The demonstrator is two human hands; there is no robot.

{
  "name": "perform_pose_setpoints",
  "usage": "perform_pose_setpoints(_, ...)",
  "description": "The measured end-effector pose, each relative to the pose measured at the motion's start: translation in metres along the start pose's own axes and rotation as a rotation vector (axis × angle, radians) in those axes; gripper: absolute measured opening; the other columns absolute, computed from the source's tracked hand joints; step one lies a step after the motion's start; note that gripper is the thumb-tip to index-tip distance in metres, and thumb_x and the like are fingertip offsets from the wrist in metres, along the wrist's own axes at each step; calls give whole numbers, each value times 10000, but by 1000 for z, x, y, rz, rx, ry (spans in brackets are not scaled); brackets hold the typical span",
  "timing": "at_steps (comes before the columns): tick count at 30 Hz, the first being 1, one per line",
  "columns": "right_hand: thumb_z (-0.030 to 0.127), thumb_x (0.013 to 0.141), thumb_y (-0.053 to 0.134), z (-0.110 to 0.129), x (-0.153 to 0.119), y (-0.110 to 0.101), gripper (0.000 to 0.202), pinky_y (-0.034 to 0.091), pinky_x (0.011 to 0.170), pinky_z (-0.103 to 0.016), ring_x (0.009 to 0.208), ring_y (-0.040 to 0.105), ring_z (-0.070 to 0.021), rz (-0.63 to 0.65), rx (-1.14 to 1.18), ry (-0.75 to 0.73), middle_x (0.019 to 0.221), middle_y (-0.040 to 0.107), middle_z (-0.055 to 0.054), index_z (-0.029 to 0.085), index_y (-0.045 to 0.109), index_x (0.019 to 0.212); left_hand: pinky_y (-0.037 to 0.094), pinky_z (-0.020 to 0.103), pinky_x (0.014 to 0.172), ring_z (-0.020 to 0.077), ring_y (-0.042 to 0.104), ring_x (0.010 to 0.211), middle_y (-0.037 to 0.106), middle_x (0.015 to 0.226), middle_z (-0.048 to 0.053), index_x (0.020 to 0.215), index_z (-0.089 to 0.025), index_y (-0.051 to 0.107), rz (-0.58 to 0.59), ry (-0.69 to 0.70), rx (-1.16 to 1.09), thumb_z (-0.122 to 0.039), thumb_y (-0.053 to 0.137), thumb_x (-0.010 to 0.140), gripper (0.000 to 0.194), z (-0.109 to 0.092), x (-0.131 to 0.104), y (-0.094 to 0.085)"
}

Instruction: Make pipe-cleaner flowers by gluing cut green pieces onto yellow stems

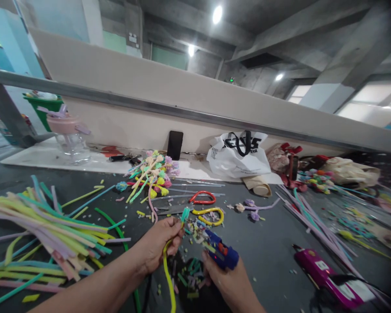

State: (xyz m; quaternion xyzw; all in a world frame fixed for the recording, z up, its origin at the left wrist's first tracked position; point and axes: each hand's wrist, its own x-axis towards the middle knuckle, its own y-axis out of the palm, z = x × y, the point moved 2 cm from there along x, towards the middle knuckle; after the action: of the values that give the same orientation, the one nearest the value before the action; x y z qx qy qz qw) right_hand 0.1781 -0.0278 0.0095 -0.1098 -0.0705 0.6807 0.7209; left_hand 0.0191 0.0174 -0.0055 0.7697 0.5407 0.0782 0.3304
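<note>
My left hand (pixel 165 243) pinches a yellow fuzzy stem (pixel 168 278) that has a teal piece (pixel 185 214) at its top end. The stem hangs down toward the near edge of the view. Wrapped round a dark blue glue gun (pixel 222 252) is my right hand (pixel 220 271), with the gun's front pointing up and left, toward the teal piece. Scissors with one red and one yellow handle (pixel 211 216) lie just beyond my hands. Small cut bits (pixel 193 271) are scattered between and below the hands.
Fuzzy stems (pixel 48 234) are piled at left, with finished-looking flowers (pixel 154 171) behind. A clear bottle (pixel 71 145), black phone (pixel 175 145) and white bag (pixel 237 154) stand along the back. At right are a magenta tool (pixel 322 269) and long purple stems (pixel 316 224).
</note>
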Motion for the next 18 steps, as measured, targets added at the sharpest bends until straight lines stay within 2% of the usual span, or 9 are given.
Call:
perform_pose_setpoints(4,423,667,629,-11,4,-4,313,440,384,-234,368,482,-120,44,19,-16,404,494,18,182,522,497,156,137,332,-7,268,380,443,615,-41,708,-135,475,27,5,-18,-350,617,720,258,1,2,-2)
perform_pose_setpoints(8,442,653,645,-17,6,-4,288,452,386,-248,384,509,-128,33,72,0,471,535,12,175,554,600,151,136,334,-6,279,383,451,635,-36,732,-136,479,37,-5,-24,-345,606,731,245,2,2,-3)
perform_pose_setpoints(14,449,679,627,-10,3,-2,332,428,397,-227,355,496,-115,82,26,-10,393,496,23,166,533,532,148,139,334,-10,268,378,449,626,-39,713,-134,479,33,-5,-31,-352,615,723,258,0,1,-2)
perform_pose_setpoints(18,489,669,619,-1,2,-7,354,425,414,-228,382,501,-117,43,82,-17,432,522,13,160,550,559,154,129,331,-10,270,387,434,622,-42,707,-134,473,46,-36,-70,-305,622,722,228,-2,0,-1)
